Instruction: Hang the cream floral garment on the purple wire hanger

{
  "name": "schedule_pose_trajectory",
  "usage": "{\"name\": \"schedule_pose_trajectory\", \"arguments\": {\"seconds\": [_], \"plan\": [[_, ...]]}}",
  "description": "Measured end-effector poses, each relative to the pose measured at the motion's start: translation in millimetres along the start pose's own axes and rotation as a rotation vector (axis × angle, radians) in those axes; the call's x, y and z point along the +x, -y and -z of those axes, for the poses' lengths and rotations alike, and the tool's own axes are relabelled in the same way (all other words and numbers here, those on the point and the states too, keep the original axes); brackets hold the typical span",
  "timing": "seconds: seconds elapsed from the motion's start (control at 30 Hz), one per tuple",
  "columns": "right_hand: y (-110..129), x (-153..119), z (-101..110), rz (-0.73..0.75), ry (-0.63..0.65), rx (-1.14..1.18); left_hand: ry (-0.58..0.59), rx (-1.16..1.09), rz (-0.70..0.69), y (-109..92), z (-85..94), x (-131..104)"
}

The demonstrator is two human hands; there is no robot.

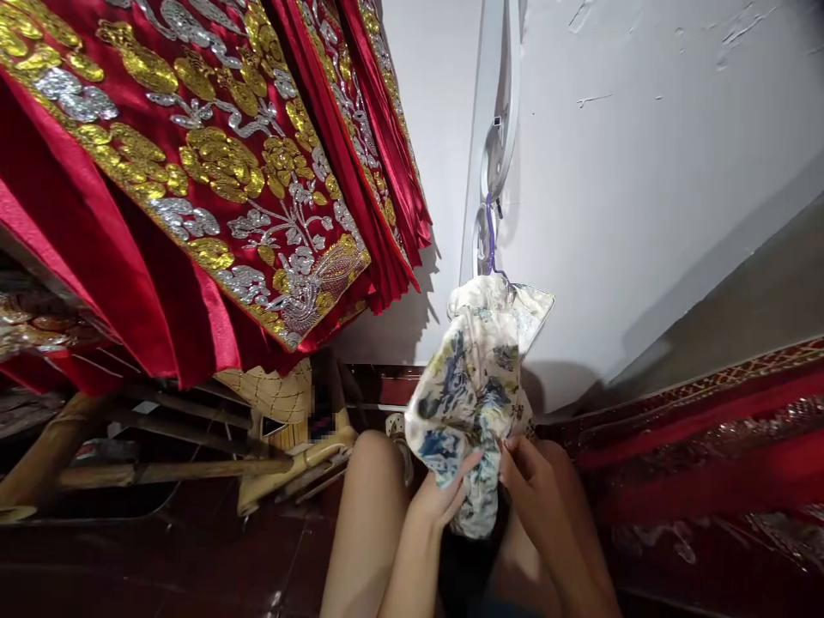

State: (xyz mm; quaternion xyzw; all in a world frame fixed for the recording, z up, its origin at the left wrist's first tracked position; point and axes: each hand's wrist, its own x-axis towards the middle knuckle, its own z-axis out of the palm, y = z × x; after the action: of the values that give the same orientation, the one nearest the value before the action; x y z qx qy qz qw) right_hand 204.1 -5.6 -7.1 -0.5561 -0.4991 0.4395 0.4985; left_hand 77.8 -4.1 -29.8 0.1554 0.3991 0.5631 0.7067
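Left fingers [471, 463] hold patterned cloth [480, 360]; right fingers [511, 468] pinch it alongside, forearms [413, 554] converging.

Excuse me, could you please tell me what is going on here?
Someone's left hand grips the lower part of a patterned cloth, and the right hand pinches it close by. The cloth hangs below a purple hook, in front of a white wall. Red fabric with gold and silver decoration hangs to the left.
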Motion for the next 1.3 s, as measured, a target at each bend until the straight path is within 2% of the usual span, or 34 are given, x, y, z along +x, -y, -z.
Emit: {"name": "schedule_pose_trajectory", "arguments": {"seconds": [0.1, 0.23, 0.33, 0.37, 0.47, 0.53, 0.6, 0.7, 0.77, 0.83, 0.93, 1.03, 1.07, 1.13, 1.2, 1.3], "plan": [[-4, -5, 5, -0.005, 0.093, 0.034, -0.019, -0.051, -0.025, 6, 0.4, 1], [-12, -14, 3, -0.013, 0.154, 0.093, -0.051, -0.111, -0.089, 3, 2.8, 5], [-21, -16, -1, -0.007, 0.177, 0.111, -0.076, -0.054, -0.226, 1, 6.8, 9], [-24, -16, -2, -0.002, 0.183, 0.103, -0.138, -0.024, -0.312, 2, 8.2, 9], [-26, -12, -4, 0.003, 0.208, 0.072, -0.458, 0.113, -0.624, 11, 12.0, 5], [-23, -10, -6, -0.006, 0.214, 0.089, -0.583, 0.266, -0.827, 21, 14.2, -2], [-18, -9, -8, -0.006, 0.208, 0.116, -0.522, 0.446, -0.928, 31, 16.5, -8], [-15, -10, -10, 0.009, 0.224, 0.143, -0.299, 0.692, -0.853, 38, 18.5, -8], [-16, -12, -11, 0.021, 0.258, 0.128, -0.189, 0.800, -0.811, 37, 17.8, -4], [-15, -11, -9, 0.034, 0.296, 0.077, -0.126, 0.848, -0.838, 32, 15.3, 0], [-3, 1, -2, 0.065, 0.334, -0.056, -0.040, 0.886, -0.824, 22, 11.5, 2], [29, 26, 12, 0.152, 0.422, -0.318, 0.020, 0.914, -0.793, 13, 14.7, 5], [43, 37, 17, 0.215, 0.498, -0.426, 0.029, 0.922, -0.794, 11, 17.9, 6], [74, 59, 24, 0.356, 0.563, -0.587, 0.039, 0.927, -0.802, 6, 25.7, 9], [105, 82, 26, 0.477, 0.579, -0.706, 0.049, 0.920, -0.797, 3, 32.8, 14], [147, 109, 21, 0.522, 0.567, -0.843, 0.058, 0.898, -0.768, 3, 36.5, 20]]}}
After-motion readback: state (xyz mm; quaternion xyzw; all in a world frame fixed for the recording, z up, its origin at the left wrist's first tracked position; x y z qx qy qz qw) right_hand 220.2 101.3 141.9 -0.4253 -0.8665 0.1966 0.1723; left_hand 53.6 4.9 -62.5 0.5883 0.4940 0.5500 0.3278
